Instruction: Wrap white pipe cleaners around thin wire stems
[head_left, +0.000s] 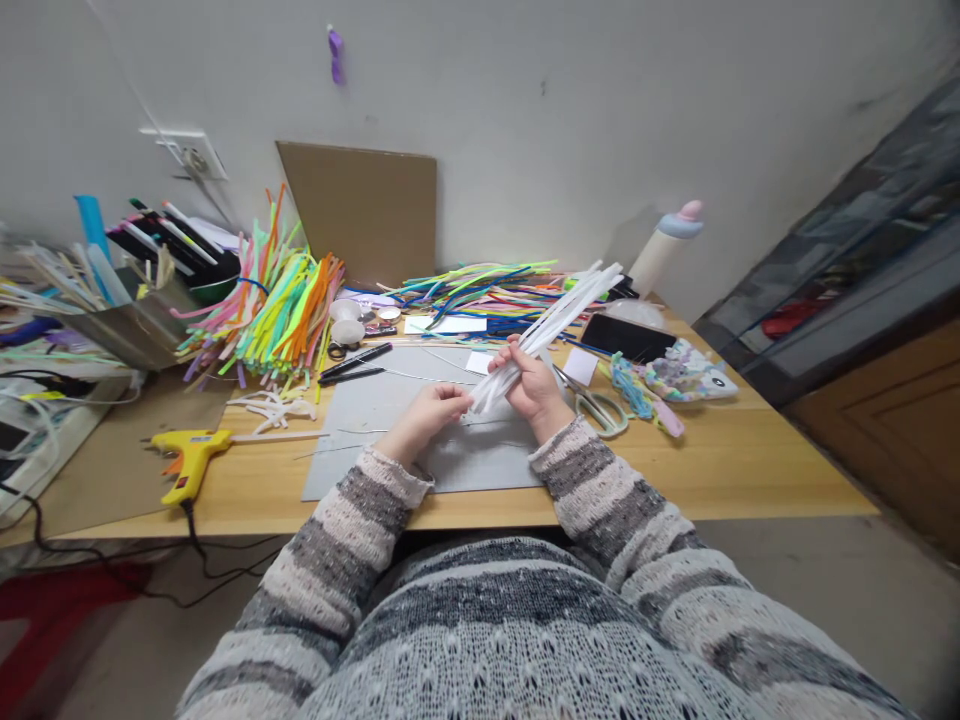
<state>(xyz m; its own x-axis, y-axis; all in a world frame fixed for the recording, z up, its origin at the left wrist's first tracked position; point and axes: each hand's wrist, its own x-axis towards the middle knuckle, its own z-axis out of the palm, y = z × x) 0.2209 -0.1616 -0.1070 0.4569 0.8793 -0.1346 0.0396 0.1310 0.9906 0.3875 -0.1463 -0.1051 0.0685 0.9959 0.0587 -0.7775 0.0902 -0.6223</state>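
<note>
A bundle of white pipe cleaners (566, 308) slants up and to the right over the grey mat. My right hand (534, 385) is closed around its lower part. At the bundle's near end, my left hand (431, 415) pinches with thumb and fingertips; exactly how many strands it grips is hidden. Beneath both hands lies the grey mat (352, 460), with thin wires (364, 431) on it. Scissors (600, 408) rest just right of my right hand. Two black pens (356, 365) lie at the mat's upper left.
On the left are a yellow glue gun (193, 455), short white pieces (274, 408) and bundled colourful pipe cleaners (281, 310). More loose pipe cleaners (480, 285) spread along the back, before a cardboard sheet (367, 215). A dark phone (628, 338) and a fluffy pastel item (690, 370) are right.
</note>
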